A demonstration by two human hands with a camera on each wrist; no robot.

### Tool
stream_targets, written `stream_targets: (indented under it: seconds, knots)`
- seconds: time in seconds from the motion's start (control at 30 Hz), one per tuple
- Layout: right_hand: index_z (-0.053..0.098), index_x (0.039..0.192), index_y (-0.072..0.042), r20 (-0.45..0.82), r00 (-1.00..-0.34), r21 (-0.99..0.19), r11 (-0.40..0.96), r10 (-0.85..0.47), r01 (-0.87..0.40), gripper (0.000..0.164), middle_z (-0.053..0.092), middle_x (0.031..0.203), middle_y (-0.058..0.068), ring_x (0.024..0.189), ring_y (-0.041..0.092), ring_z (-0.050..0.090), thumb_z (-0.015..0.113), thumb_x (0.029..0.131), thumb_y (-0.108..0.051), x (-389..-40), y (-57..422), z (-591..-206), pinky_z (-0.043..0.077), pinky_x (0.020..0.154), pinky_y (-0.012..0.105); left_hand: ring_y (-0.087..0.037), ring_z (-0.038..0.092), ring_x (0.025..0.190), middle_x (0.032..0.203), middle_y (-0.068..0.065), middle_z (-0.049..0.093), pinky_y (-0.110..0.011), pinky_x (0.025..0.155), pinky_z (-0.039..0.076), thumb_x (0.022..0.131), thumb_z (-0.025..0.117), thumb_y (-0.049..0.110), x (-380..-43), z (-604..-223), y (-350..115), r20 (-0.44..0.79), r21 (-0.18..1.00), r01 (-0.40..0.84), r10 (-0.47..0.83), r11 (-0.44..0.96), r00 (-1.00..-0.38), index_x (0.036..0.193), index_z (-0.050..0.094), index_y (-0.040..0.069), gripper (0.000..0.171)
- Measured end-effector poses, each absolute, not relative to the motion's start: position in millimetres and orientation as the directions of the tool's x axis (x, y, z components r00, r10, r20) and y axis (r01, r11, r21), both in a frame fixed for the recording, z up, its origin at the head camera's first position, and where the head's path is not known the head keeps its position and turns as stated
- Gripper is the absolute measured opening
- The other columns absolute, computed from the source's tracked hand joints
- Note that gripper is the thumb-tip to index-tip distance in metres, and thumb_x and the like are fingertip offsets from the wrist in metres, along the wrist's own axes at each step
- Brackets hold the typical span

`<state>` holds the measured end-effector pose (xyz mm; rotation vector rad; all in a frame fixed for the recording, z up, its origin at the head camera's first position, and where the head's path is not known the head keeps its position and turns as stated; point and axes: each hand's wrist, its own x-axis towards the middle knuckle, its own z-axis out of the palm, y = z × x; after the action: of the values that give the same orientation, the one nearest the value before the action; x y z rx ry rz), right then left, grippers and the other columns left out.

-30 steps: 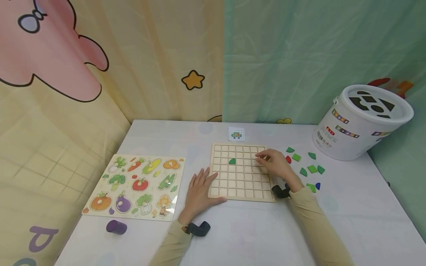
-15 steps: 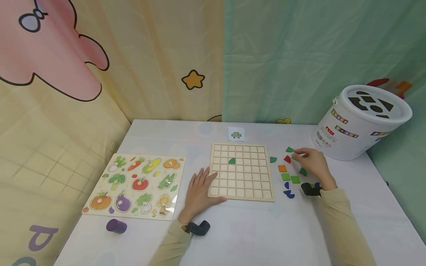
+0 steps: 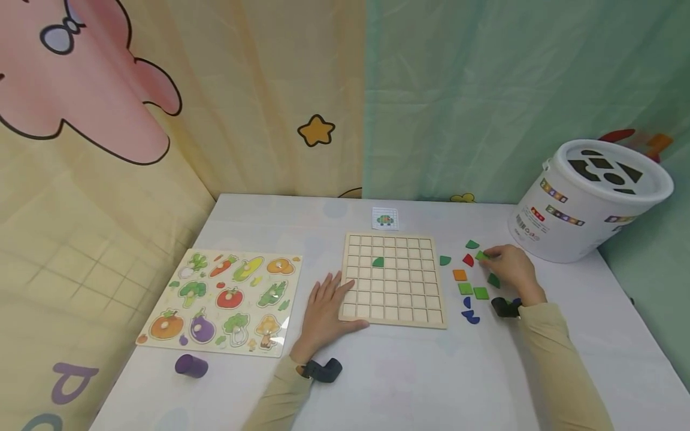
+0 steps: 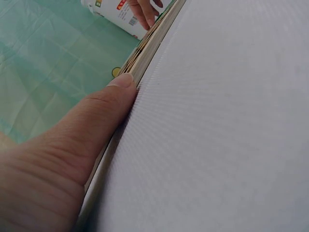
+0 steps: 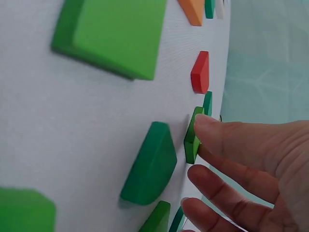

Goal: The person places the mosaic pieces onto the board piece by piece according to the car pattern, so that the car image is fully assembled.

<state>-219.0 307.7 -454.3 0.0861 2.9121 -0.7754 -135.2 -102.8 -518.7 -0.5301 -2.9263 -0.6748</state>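
Note:
My left hand (image 3: 326,311) lies with straight, spread fingers at the lower left corner of a wooden grid board (image 3: 399,299). In the left wrist view its thumb (image 4: 104,104) rests along the board's edge. One dark green quarter-circle piece (image 3: 378,262) sits in a cell of the board. To the right, my right hand (image 3: 512,269) pinches a light green square tile (image 5: 192,140) between thumb and finger, close over the table. A dark green quarter-circle piece (image 5: 150,164) and a red piece (image 5: 200,72) lie beside it.
Several loose pieces surround the right hand, among them an orange square (image 3: 459,275) and blue pieces (image 3: 467,303). A white bucket (image 3: 571,221) stands at the back right. A small pattern card (image 3: 385,219) lies behind the board. At left are a vegetable puzzle (image 3: 215,308) and a purple cylinder (image 3: 191,366).
My right hand has moved right, from the board's right side to the loose pieces, and now pinches the light green square. The left hand has stayed at the board's corner.

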Motion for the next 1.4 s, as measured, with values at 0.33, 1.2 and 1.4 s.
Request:
stream_targets:
  seconds: [0.33,1.2,1.4]
  knots:
    - [0.062,0.112,0.005,-0.147,-0.986,-0.452,0.881,0.082,0.14,0.038,0.062,0.103,0.023,0.082,0.033,0.054,0.067,0.089,-0.025,-222.9,307.2,-457.3,0.045,0.072,0.046,-0.026,0.01,0.143,0.155,-0.009,0.021,-0.044,0.114,0.004,0.07,0.066,0.07,-134.2,-518.2,-102.9,0.172,0.405,0.357,0.313,0.842,-0.934,0.144,0.041,0.017,0.094]
    - [0.055,0.097,0.0,0.044,-0.997,-0.507,0.861,0.062,0.031,0.018,0.06,0.086,0.018,0.07,0.03,0.051,0.065,0.088,-0.012,-207.4,291.1,-457.5,0.04,0.059,0.036,-0.026,0.01,0.143,0.155,-0.009,0.021,-0.043,0.114,0.004,0.07,0.063,0.072,-135.0,-519.3,-102.9,0.174,0.387,0.367,0.324,0.846,-0.93,0.145,0.04,0.017,0.095]
    - [0.06,0.106,0.003,0.138,-0.99,-0.519,0.853,0.035,-0.042,0.02,0.059,0.093,0.02,0.072,0.029,0.051,0.062,0.09,-0.009,-206.2,271.7,-457.7,0.042,0.057,0.035,-0.027,0.011,0.142,0.155,-0.009,0.022,-0.044,0.114,0.005,0.07,0.064,0.072,-134.9,-519.6,-103.3,0.178,0.384,0.367,0.322,0.847,-0.93,0.144,0.041,0.017,0.095]
